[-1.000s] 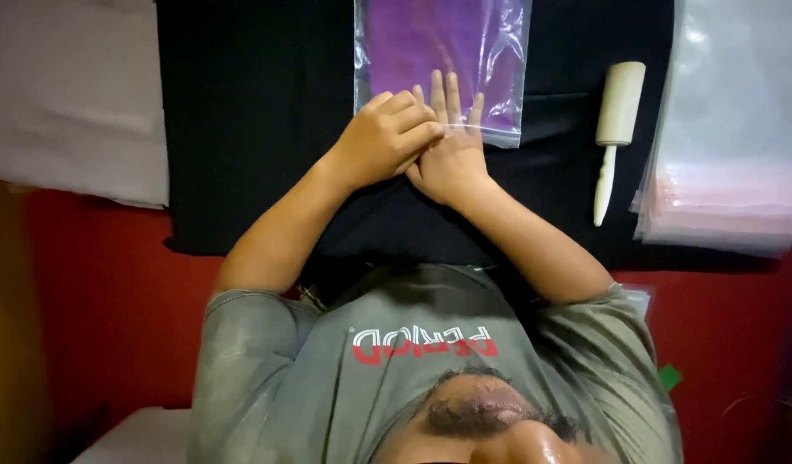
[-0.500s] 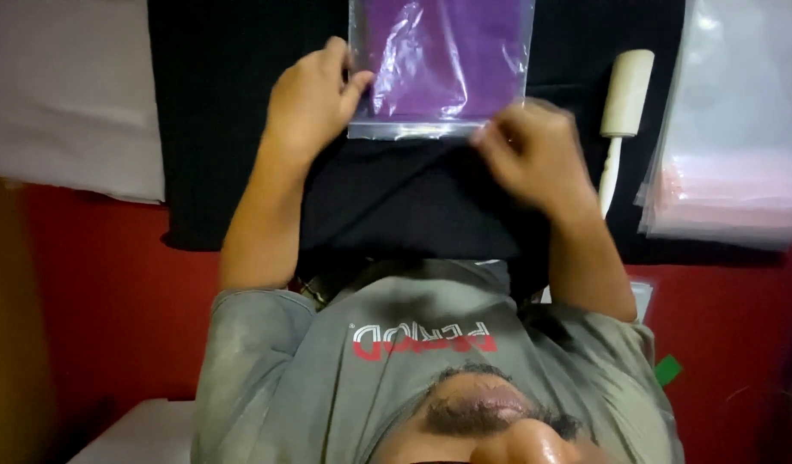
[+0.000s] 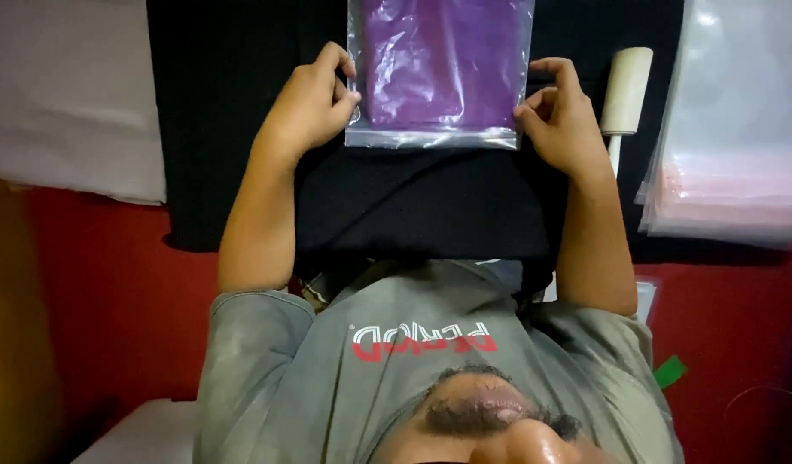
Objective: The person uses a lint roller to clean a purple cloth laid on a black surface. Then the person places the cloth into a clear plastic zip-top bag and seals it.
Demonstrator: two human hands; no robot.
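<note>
1. A black cloth (image 3: 241,172) lies over a red table (image 3: 95,283).
2. The left hand (image 3: 308,107) pinches the left edge of the bag (image 3: 439,69); the right hand (image 3: 563,120) pinches its right edge.
3. The bag holds purple fabric and lies flat on the cloth.
4. A lint roller (image 3: 626,90) lies right of the bag; clear bags (image 3: 731,155) are stacked further right.

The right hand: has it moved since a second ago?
Yes. The right hand was pressed with the left hand at the middle of the bag's seal; it has slid out to the clear bag's corner, nearer the lint roller.
</note>
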